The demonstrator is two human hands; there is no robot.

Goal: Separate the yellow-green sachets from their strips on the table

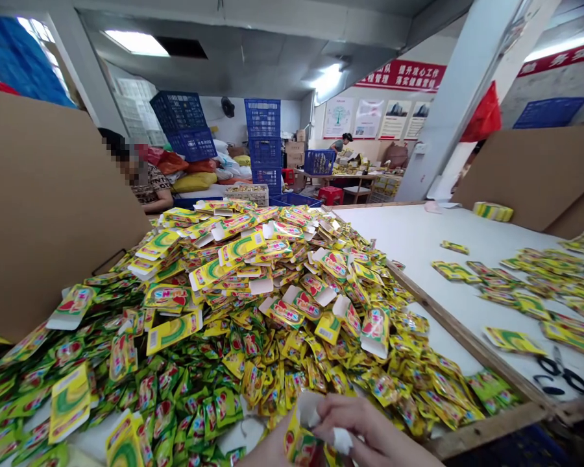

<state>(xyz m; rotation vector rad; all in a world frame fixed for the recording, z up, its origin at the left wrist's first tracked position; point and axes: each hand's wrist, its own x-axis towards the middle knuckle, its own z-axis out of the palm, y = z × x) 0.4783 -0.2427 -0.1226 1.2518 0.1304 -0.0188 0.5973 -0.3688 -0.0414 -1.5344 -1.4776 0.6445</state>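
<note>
At the bottom centre my left hand (271,449) is wrapped round a small yellow candy box (298,440) whose white flap stands up. My right hand (363,429) is curled at the box's open end, fingers closed together; what they pinch is hidden. A white wrap covers one of its fingertips. In front of both hands lie heaped yellow candy packets (309,373), with green packets (175,395) to the left. Many open-ended yellow boxes (238,250) are piled on top and farther back.
A wooden strip (460,334) edges the heap on the right. Beyond it a white tabletop (384,227) bears filled packs (540,285) and black-handled scissors (562,373). Cardboard (53,207) stands at left, with a co-worker (150,185) behind it. Blue crates (263,133) are stacked at the back.
</note>
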